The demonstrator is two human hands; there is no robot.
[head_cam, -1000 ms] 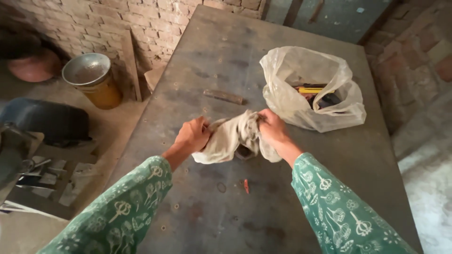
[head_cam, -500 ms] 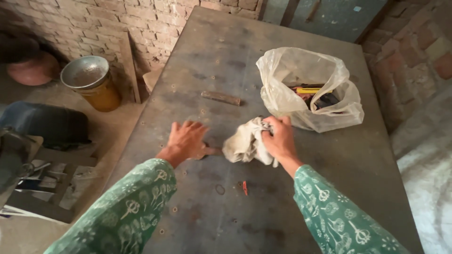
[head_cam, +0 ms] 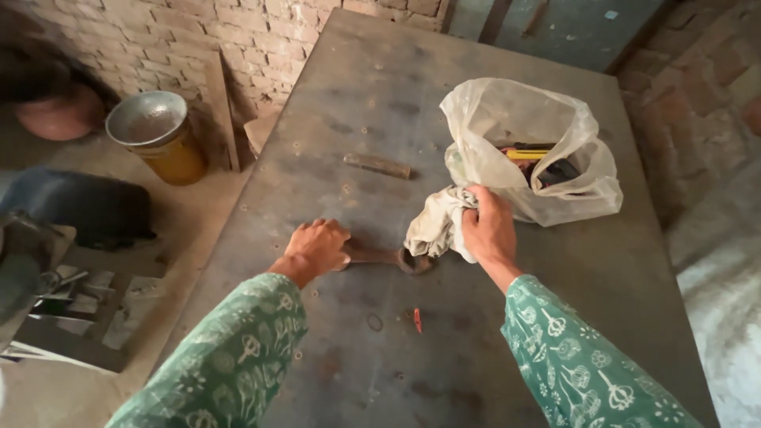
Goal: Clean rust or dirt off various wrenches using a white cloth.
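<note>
My right hand [head_cam: 490, 227] grips a crumpled, dirty beige rag [head_cam: 437, 223] and holds it just above the grey metal table [head_cam: 372, 103]. A rusty ring spanner [head_cam: 394, 257] lies flat on the table below the rag, its ring end showing under the cloth. My left hand [head_cam: 319, 245] is closed over the spanner's handle end, pressing it to the table. Both arms wear green patterned sleeves.
A translucent plastic bag [head_cam: 529, 150] holding tools, one of them yellow, sits right behind my right hand. A short rusty metal bar [head_cam: 377, 165] lies farther back. A small red piece [head_cam: 416, 319] and a ring [head_cam: 373, 322] lie near the front. A metal pot [head_cam: 154, 135] stands on the floor left.
Both hands held the rag around the spanner; my left hand let go of the rag and settled on the spanner's handle, while my right hand lifted the rag off, uncovering the tool.
</note>
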